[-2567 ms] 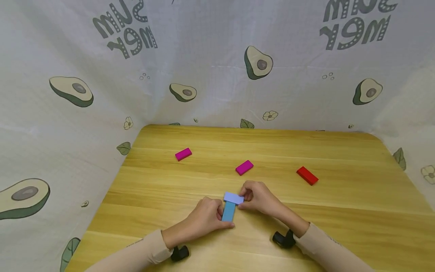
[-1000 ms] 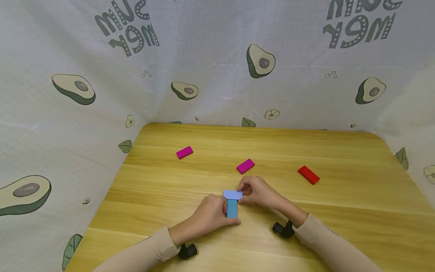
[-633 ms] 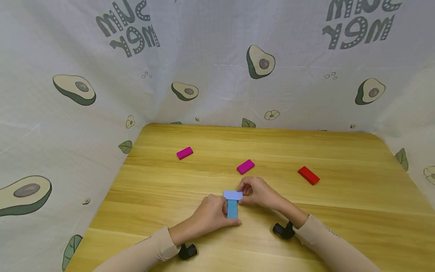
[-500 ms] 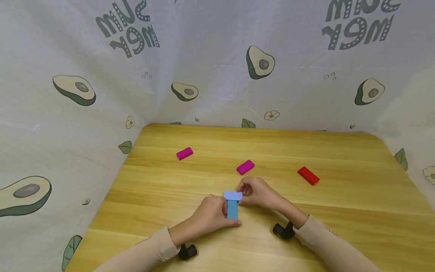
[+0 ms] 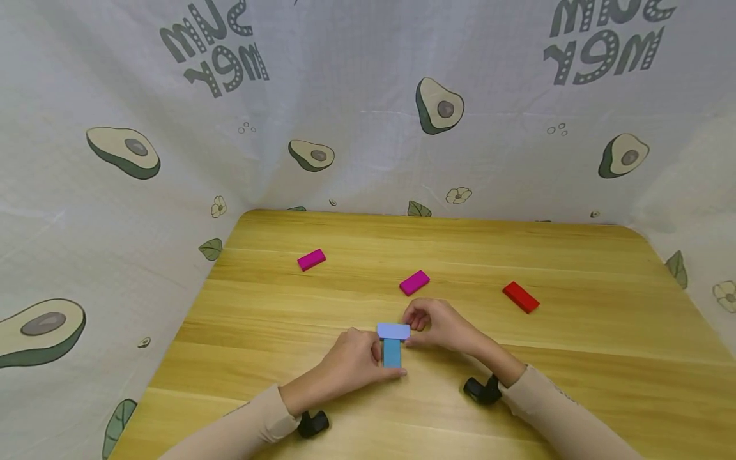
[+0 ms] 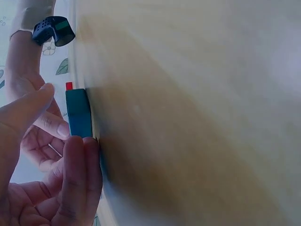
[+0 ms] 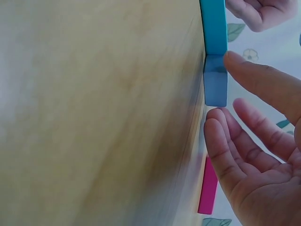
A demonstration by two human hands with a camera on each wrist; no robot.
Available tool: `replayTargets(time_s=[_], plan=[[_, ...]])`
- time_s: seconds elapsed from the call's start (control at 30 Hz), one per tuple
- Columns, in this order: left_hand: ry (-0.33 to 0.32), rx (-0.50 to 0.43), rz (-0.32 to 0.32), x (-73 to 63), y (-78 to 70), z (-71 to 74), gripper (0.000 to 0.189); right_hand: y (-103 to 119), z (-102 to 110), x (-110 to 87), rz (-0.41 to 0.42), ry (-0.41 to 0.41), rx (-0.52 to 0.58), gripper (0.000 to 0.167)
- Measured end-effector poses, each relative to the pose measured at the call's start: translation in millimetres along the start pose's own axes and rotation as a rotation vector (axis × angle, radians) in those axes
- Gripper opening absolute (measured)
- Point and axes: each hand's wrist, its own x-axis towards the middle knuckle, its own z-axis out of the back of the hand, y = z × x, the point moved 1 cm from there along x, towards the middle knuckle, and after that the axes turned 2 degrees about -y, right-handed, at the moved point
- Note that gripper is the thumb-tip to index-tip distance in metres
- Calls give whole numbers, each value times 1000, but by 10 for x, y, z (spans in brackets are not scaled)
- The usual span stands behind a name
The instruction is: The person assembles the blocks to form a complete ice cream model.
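Note:
A lavender block (image 5: 393, 331) lies crosswise against the far end of a blue block (image 5: 392, 353), forming a T on the table. My left hand (image 5: 353, 364) is around the blue block's left side, thumb tip by its near end. In the left wrist view that thumb stands clear of the blue block (image 6: 79, 110), and the straight fingers lie close to it. My right hand (image 5: 439, 327) is at the lavender block's right end. In the right wrist view its thumb touches or nearly touches the corner where the blocks meet, with loosely extended fingers just past the lavender block (image 7: 216, 88).
Two magenta blocks lie farther back, one magenta block (image 5: 312, 259) at left and another magenta block (image 5: 414, 283) behind the T. A red block (image 5: 521, 298) is at right. White patterned cloth (image 5: 368, 128) hangs behind the wooden table (image 5: 460, 249).
The blue block has turned from slanted to straight under the lavender block, and the lavender block has levelled. Since half a second ago, my left fingers have drawn slightly away from the blue block.

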Motion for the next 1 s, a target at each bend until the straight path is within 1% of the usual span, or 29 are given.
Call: replayTargets(time_s=[0.1, 0.17, 0.23, 0.3, 0.47, 0.6, 0.83, 1.0], plan=[[-5, -31, 15, 2, 12, 37, 43, -5, 4, -2, 0, -4, 12, 30], [-4, -39, 34, 5, 24, 61, 40, -6, 12, -4, 0, -9, 21, 30], [-15, -36, 35, 12, 39, 83, 37, -7, 19, -8, -5, -16, 31, 30], [-31, -34, 22, 18, 57, 100, 33, -10, 31, -13, -10, -21, 48, 31], [-84, -37, -37, 27, 113, 139, 22, -39, 62, -21, -22, -37, 76, 33], [-112, -64, -46, 41, 151, 173, 15, -64, 115, -28, -25, -58, 73, 33], [-85, -189, -52, 68, 202, 205, 16, -82, 266, -75, -52, -120, 55, 32], [-62, -267, -30, 85, 246, 202, 16, -108, 400, -135, -74, -178, 84, 33]])
